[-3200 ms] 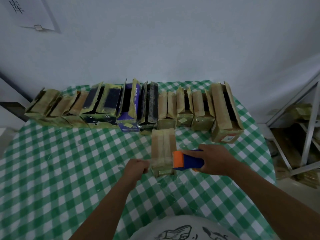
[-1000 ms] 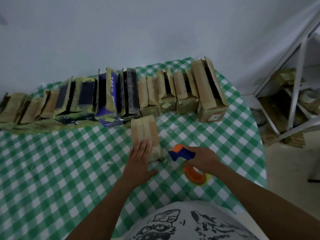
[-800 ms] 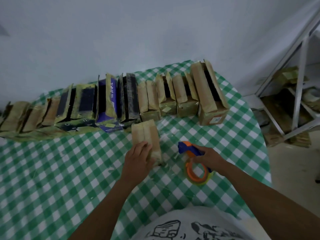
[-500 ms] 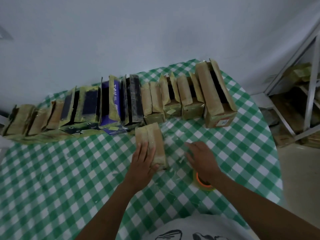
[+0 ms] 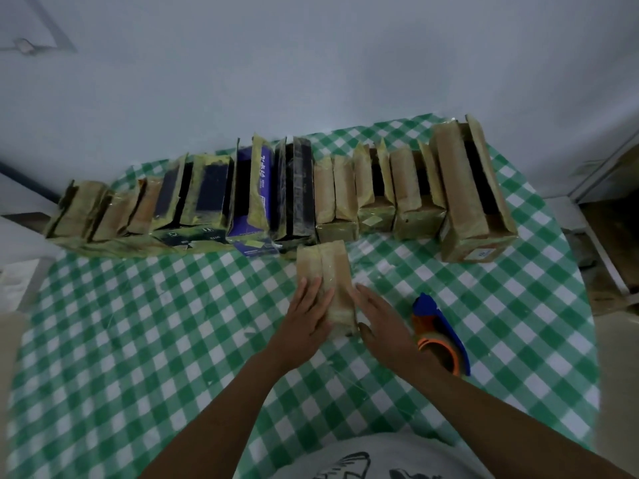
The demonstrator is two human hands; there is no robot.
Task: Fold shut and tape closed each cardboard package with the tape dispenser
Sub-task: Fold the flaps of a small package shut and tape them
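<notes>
Table (image 5: 138, 340): we see a green-and-white check cloth covering it.
Row (image 5: 259, 195): boxes stand side by side along the far edge, most with flaps up (brown, black and one purple).
Big box (image 5: 463, 195): it ends the row at the right, its flaps open.
Package (image 5: 328, 267): our small brown box lies on the cloth just in front of the row's middle, its flaps folded down and shiny tape along its top.
Dispenser (image 5: 439, 326): blue and orange, it lies on the cloth just right of our right wrist.
Left hand (image 5: 306, 319): we press it flat on the package's left top, fingers straight.
Right hand (image 5: 383, 323): its straight fingers lie along the package's right side.
</notes>
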